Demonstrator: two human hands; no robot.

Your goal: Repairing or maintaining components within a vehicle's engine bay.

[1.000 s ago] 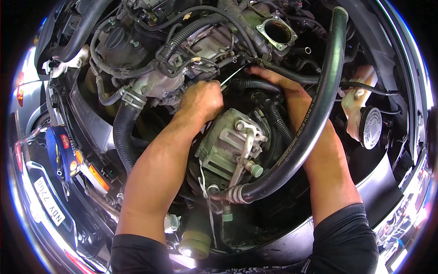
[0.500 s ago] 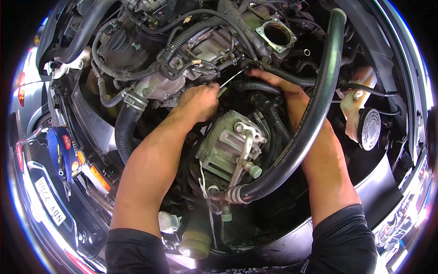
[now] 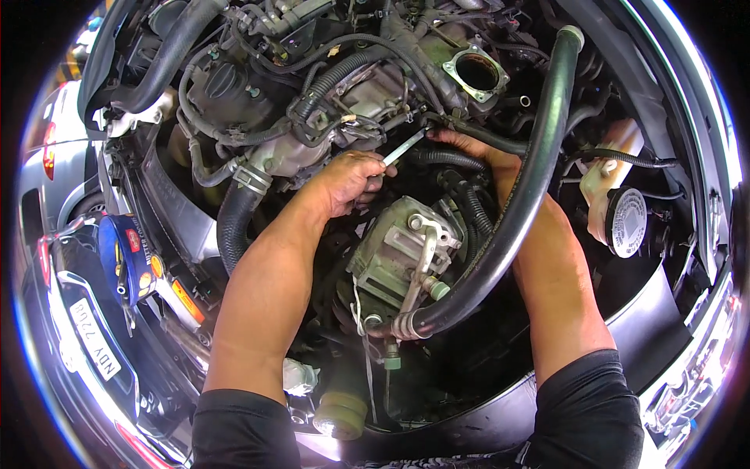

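Observation:
My left hand [image 3: 355, 181] is closed around the near end of a slim, shiny metal tool [image 3: 405, 147], which looks like a wrench handle. The tool slants up and right into the engine bay. At its far end is my right hand [image 3: 471, 147], its fingertips in shadow by the dark hoses, so I cannot tell whether they grip anything. My right forearm runs under a thick black hose [image 3: 525, 211]. Below my left hand lies a grey metal compressor [image 3: 394, 254] with a silver pipe fitting and a green cap.
An open round metal throttle flange [image 3: 476, 72] is at the upper right. A clamped ribbed hose [image 3: 233, 227] curves down on the left. At the right is a pale fluid reservoir with a round cap [image 3: 625, 223]. A blue container [image 3: 125, 258] with tools sits on the left edge.
The view has shifted a little. My left hand has turned so more of its fingers show, and more of the metal tool is visible. My right hand stays at the tool's far end.

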